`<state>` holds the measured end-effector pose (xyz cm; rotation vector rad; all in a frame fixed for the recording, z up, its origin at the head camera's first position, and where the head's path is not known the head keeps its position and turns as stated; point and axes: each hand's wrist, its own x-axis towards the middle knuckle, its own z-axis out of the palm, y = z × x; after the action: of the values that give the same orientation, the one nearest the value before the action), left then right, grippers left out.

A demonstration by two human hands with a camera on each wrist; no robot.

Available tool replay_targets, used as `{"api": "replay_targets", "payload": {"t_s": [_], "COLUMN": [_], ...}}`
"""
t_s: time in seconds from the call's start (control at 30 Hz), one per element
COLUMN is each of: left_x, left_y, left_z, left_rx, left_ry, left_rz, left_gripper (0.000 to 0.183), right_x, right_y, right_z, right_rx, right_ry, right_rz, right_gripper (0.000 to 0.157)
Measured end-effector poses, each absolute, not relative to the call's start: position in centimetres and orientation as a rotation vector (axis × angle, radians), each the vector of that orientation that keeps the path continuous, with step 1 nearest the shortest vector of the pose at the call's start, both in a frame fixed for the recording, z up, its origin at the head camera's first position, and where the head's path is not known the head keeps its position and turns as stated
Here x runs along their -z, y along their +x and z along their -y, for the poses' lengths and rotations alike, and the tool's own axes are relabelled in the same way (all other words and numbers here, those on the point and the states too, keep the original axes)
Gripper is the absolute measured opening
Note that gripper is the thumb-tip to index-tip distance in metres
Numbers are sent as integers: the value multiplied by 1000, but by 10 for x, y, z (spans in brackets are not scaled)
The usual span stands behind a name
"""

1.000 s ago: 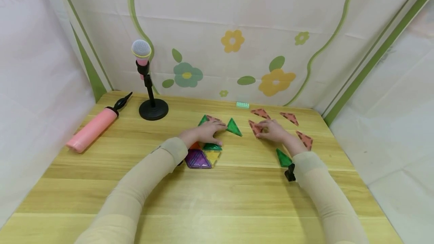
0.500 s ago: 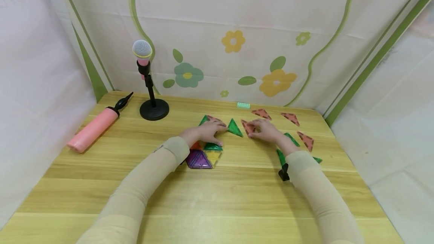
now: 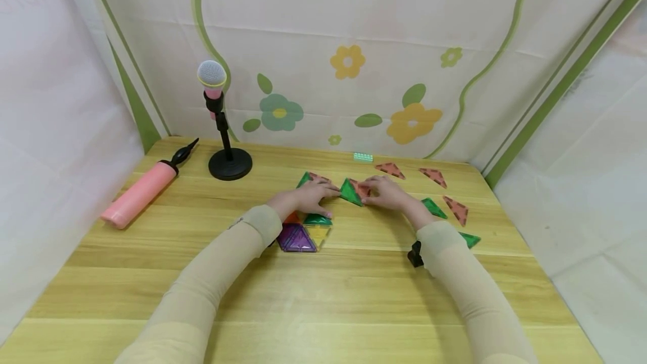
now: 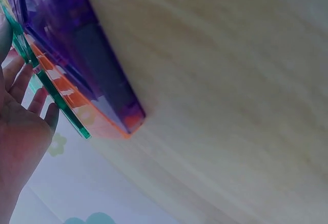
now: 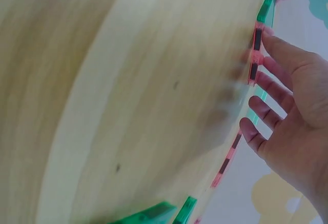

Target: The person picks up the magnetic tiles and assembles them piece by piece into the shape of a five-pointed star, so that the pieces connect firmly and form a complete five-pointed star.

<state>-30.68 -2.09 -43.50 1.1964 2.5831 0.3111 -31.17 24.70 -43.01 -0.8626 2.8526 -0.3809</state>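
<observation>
My right hand (image 3: 386, 191) pinches a red triangular magnetic tile (image 3: 359, 190) between thumb and fingers. That tile lies flat along the right side of a green triangular tile (image 3: 350, 191). In the right wrist view, the red tile's edge (image 5: 256, 47) shows at my thumb tip. My left hand (image 3: 310, 195) rests with loosely spread fingers over a cluster of tiles, fingertips right at the green triangle's left corner. From under it show a purple tile (image 3: 299, 240), a yellow tile (image 3: 317, 233) and a dark green tile (image 3: 317, 219); part of the cluster is hidden.
Loose red triangles, one (image 3: 456, 210) at the right, lie behind and beside my right hand, with green triangles (image 3: 433, 208) near its wrist. A small teal block (image 3: 363, 157) sits by the back curtain. Left stand a microphone on its stand (image 3: 229, 163) and a pink hand pump (image 3: 141, 192).
My right hand has slid the red triangle leftward until it lies against the green triangle. My left hand stays over the cluster. Green tiles behind the right wrist have come into view.
</observation>
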Motion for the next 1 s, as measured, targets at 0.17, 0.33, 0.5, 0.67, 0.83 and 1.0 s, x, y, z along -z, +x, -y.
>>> {"api": "replay_targets", "payload": {"t_s": [0.17,0.33,0.5,0.67,0.83,1.0], "left_x": [435,434,434,436,437,437], "left_y": [-307,-306,-305,-306,-306,-307], "left_z": [20,21,22,24,25,25], "left_rx": [-303,-312,-337,-351,-394,-425], "left_ry": [1180,1180,1180,1197,1206,1211], "left_rz": [-2584,-2580,-2568,-2581,-2578,-2576], "left_gripper": [72,71,71,70,67,65], "right_x": [431,432,433,431,429,429], "right_y": [-311,-314,-320,-326,-329,-334], "right_z": [-243,-247,-258,-269,-278,-287], "right_rx": [391,429,518,528,533,526], "right_ry": [-814,-845,-761,-659,-505,-379], "right_rz": [-2848,-2848,-2871,-2923,-2935,-2941], "right_gripper": [53,52,52,54,57,58]}}
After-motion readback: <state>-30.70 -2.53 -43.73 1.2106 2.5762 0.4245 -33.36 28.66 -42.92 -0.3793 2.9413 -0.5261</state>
